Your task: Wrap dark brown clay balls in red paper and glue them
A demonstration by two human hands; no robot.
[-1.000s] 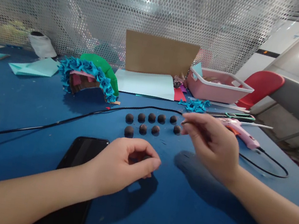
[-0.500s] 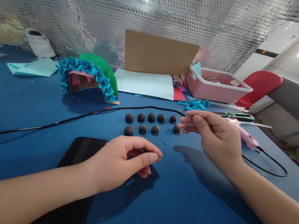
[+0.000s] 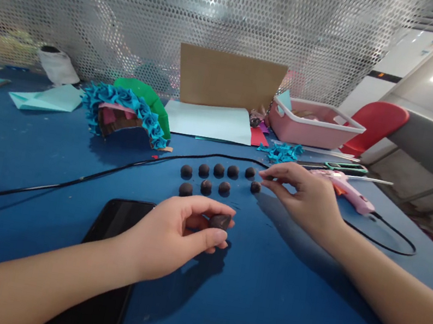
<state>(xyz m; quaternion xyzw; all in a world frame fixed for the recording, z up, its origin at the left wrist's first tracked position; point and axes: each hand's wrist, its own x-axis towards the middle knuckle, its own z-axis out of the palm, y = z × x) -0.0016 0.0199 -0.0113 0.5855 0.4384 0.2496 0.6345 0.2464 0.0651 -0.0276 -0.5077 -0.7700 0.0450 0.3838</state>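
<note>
My left hand (image 3: 183, 234) is closed on a dark brown clay lump (image 3: 220, 221), gripped between thumb and fingers above the blue table. My right hand (image 3: 302, 195) is closed in a pinch beside the right end of the balls. Between its thumb and index fingertips a small dark clay piece (image 3: 269, 177) partly shows. Several dark clay balls stand in two rough rows, among them a back-left ball (image 3: 186, 171), a front-left ball (image 3: 186, 189) and a front-right ball (image 3: 255, 187). The front-right ball is nearest to my right fingertips.
A black phone (image 3: 115, 222) lies under my left forearm. Behind the balls runs a black cable (image 3: 115, 169). A pink glue gun (image 3: 354, 196) lies right of my right hand. Farther back are a blue-flowered craft piece (image 3: 127, 100), white paper (image 3: 210, 120) and a pink basket (image 3: 313, 131).
My left fingers have parted a little, so the clay lump now shows. My right hand has lowered slightly and turned; the small dark piece is visible in its pinch.
</note>
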